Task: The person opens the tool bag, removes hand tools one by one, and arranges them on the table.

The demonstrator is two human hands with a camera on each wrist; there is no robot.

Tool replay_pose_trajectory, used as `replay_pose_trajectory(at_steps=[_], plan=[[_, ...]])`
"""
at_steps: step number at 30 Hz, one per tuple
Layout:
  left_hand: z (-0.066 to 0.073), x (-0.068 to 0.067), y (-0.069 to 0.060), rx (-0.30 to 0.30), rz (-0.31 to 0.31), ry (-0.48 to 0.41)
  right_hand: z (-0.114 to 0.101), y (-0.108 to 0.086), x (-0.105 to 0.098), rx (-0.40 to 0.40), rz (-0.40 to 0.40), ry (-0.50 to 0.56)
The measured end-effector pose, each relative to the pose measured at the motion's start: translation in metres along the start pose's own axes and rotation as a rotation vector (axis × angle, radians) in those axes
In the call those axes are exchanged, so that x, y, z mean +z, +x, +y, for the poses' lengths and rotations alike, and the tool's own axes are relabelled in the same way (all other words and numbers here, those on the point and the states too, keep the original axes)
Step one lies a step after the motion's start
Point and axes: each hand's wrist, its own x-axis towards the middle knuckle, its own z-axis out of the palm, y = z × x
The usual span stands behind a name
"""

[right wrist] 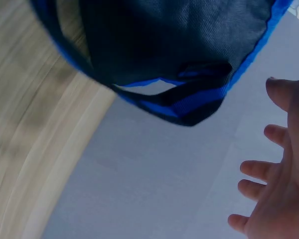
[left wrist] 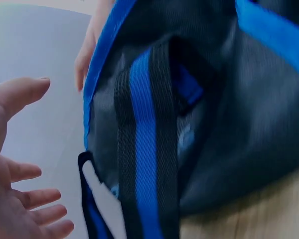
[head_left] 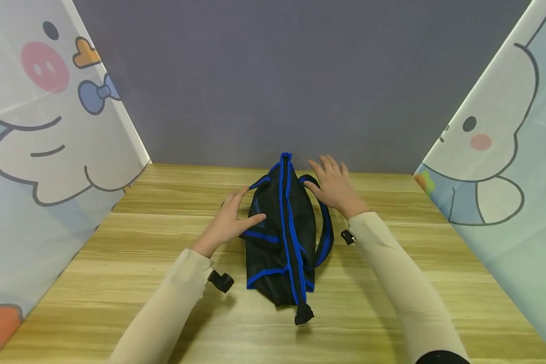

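Note:
A black tool bag (head_left: pixel 268 253) with blue trim stands on the table, its long top opening edged in blue and running away from me. To its left is my left hand (head_left: pixel 229 217), fingers extended and thumb spread toward the bag's side. My right hand (head_left: pixel 334 184) hovers by the far right of the bag, fingers spread, above the right strap (head_left: pixel 327 237). In the left wrist view a black-and-blue strap (left wrist: pixel 147 139) hangs along the bag's side, apart from the left fingers. The right wrist view has the right hand (right wrist: pixel 274 194) apart from the looped strap (right wrist: pixel 199 104).
The wooden table (head_left: pixel 141 263) runs back to a grey panel (head_left: pixel 277 86). Cartoon-printed sheets stand at the left (head_left: pixel 63 131) and right (head_left: pixel 505 151). A black end tab (head_left: pixel 304 313) sticks out at the bag's near end.

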Motion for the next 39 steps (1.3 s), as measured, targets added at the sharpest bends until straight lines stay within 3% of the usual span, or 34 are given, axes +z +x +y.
replay_pose_trajectory(at_steps=[7, 13, 23, 31, 39], plan=[[0.005, 0.015, 0.010, 0.025, 0.013, -0.176, -0.005, 0.027, 0.008, -0.003, 0.000, -0.008], [0.006, 0.027, 0.020, 0.025, 0.070, -0.278, -0.009, 0.053, 0.012, 0.018, -0.013, -0.054], [0.010, 0.040, 0.030, -0.060, 0.080, -0.433, -0.017, 0.087, 0.019, 0.098, -0.056, -0.066], [0.014, 0.045, 0.033, -0.066, 0.056, -0.534, -0.020, 0.104, 0.026, 0.210, -0.054, 0.190], [0.017, 0.048, 0.034, -0.029, 0.044, -0.552, -0.022, 0.108, 0.025, 0.254, -0.057, 0.342]])
